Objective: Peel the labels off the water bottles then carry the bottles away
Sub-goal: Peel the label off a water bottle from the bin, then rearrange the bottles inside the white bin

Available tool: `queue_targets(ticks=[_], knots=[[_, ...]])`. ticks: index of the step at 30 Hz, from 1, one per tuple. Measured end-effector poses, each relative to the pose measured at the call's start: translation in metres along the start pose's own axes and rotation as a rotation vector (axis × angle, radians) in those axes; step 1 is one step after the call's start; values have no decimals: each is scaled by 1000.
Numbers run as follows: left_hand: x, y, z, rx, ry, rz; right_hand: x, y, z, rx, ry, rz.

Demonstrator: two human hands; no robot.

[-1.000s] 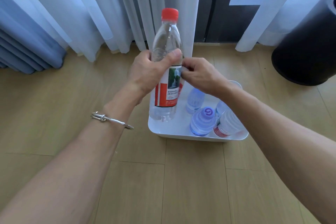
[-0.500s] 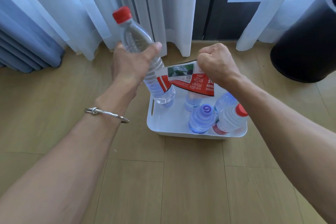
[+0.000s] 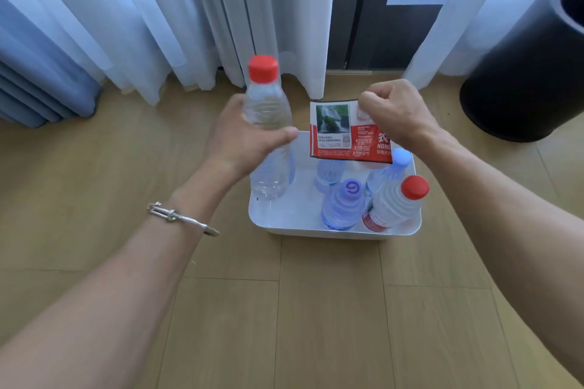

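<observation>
My left hand (image 3: 243,139) grips a clear water bottle (image 3: 270,136) with a red cap around its middle; the bottle is upright, bare of any label, and held above the left end of a white tub (image 3: 316,227). My right hand (image 3: 392,114) pinches the top edge of the red and white label (image 3: 341,133), which hangs flat and free of the bottle above the tub. Inside the tub stand a red-capped bottle (image 3: 395,205) with a red label, a blue-capped bottle (image 3: 343,208), and two more bottles (image 3: 387,170) behind them.
The tub rests on a wooden plank floor (image 3: 284,309). White sheer curtains (image 3: 189,16) and a blue curtain (image 3: 38,73) hang behind. A black cylindrical bin (image 3: 531,66) stands at the right. A silver bracelet (image 3: 180,218) circles my left wrist.
The label came off the bottle: my right hand pulled it away to the right. My left hand tilted the bottle left, then brought it back upright over the tub's left end.
</observation>
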State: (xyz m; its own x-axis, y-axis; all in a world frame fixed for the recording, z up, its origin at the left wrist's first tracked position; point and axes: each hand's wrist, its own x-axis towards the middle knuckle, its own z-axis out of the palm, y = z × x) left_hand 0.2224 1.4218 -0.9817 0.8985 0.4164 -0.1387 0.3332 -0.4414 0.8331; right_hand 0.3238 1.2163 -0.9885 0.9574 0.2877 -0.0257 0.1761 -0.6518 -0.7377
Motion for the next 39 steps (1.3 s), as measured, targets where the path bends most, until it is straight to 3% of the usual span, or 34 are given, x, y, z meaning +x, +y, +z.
queue_targets(ticks=[6, 9, 13, 19, 23, 31, 39], knots=[[-5, -11, 12, 155, -127, 78, -6, 12, -3, -153, -244, -2], [-5, -19, 15, 172, -161, 86, -9, 13, -2, -192, -277, -27], [-10, -30, 19, 222, -228, 82, -4, 3, -1, -138, -204, -114], [-13, -52, 28, 318, -309, 14, 14, -24, -14, 33, 141, -259], [-18, -60, 32, 350, -375, -1, 18, -17, -13, -79, 127, -271], [-16, -67, 35, 366, -505, -25, 23, 13, -9, -218, -3, -118], [-6, -55, 13, 322, -694, -75, 26, 42, -15, -164, 73, 185]])
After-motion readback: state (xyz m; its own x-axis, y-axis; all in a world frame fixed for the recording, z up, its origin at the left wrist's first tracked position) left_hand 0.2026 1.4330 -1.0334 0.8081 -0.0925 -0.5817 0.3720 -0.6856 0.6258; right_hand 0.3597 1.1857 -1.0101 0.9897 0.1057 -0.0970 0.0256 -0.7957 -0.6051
